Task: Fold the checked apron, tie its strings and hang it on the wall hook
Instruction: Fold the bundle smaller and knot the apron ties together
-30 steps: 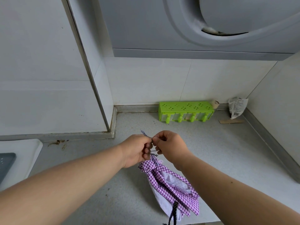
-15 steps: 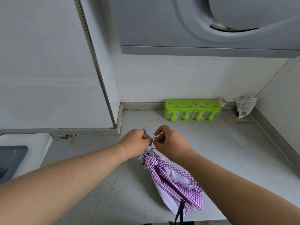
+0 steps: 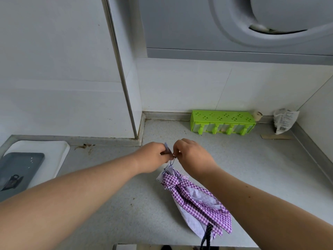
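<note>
The purple-and-white checked apron is bunched into a narrow bundle, knotted near its top, and hangs just above the grey countertop. My left hand pinches the apron's thin string at the bundle's top. Fingertip to fingertip with it, my right hand pinches the same string beside a small metal ring. A dark braided cord dangles from the bundle's lower end. No wall hook shows in view.
A green plastic rack stands against the back wall, with a crumpled white packet in the right corner. A white board bearing a dark tray lies at the left. A grey appliance overhangs the counter.
The view has swung left, so the board and tray show more. Both hands stay together on the string, and the bundle hangs a little lower beneath them.
</note>
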The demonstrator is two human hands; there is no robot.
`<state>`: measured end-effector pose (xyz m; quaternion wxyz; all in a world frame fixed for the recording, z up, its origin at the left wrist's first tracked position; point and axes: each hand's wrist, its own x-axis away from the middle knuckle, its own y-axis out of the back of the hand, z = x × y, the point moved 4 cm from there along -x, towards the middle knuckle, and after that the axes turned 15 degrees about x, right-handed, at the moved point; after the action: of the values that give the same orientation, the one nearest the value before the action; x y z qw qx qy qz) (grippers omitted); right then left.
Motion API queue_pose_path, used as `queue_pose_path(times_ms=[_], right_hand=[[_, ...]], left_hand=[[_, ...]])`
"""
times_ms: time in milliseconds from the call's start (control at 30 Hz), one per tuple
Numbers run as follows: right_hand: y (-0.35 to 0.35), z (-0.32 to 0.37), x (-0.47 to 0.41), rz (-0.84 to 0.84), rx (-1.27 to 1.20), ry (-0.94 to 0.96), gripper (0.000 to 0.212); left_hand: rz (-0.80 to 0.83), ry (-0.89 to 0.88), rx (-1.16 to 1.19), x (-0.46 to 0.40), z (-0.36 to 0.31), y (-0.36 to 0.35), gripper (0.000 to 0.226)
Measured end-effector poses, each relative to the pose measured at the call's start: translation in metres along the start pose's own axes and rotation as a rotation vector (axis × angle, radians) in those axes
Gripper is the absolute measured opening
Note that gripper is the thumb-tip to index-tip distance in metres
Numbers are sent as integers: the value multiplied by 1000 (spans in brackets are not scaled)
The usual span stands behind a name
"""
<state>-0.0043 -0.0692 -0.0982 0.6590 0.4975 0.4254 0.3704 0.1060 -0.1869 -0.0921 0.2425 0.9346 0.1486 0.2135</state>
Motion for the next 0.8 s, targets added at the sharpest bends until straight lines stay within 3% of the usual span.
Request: queue_pose_path(times_ms=[100, 300, 600, 800], right_hand=[[-6, -4, -4, 66, -49, -83, 14], [-10, 1, 1, 192, -203, -31, 14], [-22, 15, -6, 177, -157, -116, 20], [-45, 26, -4, 296, -159, -103, 19]], left_hand=[[-6, 35, 58, 2, 7, 0, 17], [-25, 75, 106, 3, 17, -1, 20], [-104, 148, 230, 11, 38, 11, 28], [-169, 235, 219, 14, 64, 19, 28]])
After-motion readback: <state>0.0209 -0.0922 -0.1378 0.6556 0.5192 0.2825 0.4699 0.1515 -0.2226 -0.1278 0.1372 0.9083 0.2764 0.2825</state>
